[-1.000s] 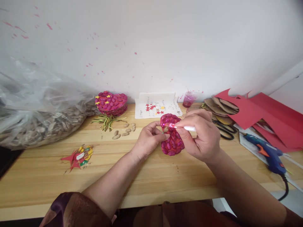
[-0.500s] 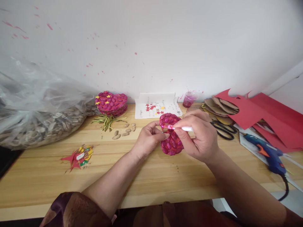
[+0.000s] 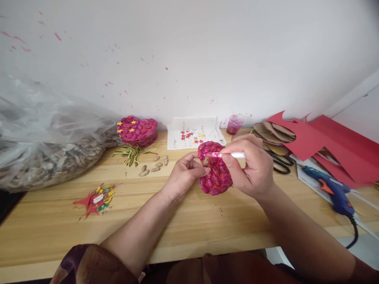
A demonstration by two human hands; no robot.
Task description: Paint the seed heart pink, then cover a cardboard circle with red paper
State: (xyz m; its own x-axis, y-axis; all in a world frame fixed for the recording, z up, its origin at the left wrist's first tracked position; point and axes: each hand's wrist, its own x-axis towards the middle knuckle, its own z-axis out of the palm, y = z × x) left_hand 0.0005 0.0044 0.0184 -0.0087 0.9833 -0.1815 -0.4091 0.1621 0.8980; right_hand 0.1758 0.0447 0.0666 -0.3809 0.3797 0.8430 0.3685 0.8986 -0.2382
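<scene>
My left hand point(image 3: 189, 171) pinches the left edge of a disc covered with magenta-painted peanuts point(image 3: 216, 177), held up over the wooden table. One peanut point(image 3: 205, 161) near the thumb shows bare tan shell. Between thumb and fingers of my right hand point(image 3: 250, 165) is a slim white-handled paintbrush point(image 3: 237, 155), stained pink toward its front end. The brush lies across the upper part of the disc, its tip by the upper left peanuts; exact contact is too small to tell. Behind stands a plastic cup of magenta paint point(image 3: 233, 127).
Left: a plastic bag of peanuts point(image 3: 53, 157), stacked magenta discs point(image 3: 137, 132), green strings point(image 3: 133, 154), loose peanuts point(image 3: 155, 169) and colourful scraps point(image 3: 97, 199). Behind: a paper sheet point(image 3: 177, 144) with small stars. Right: cardboard pieces point(image 3: 271, 134), scissors point(image 3: 280, 163), red paper point(image 3: 349, 146), a glue gun point(image 3: 334, 189).
The brush tip has moved slightly left and up on the disc, and the bare peanut shows more clearly. My left hand keeps its hold. The whole view has shifted slightly.
</scene>
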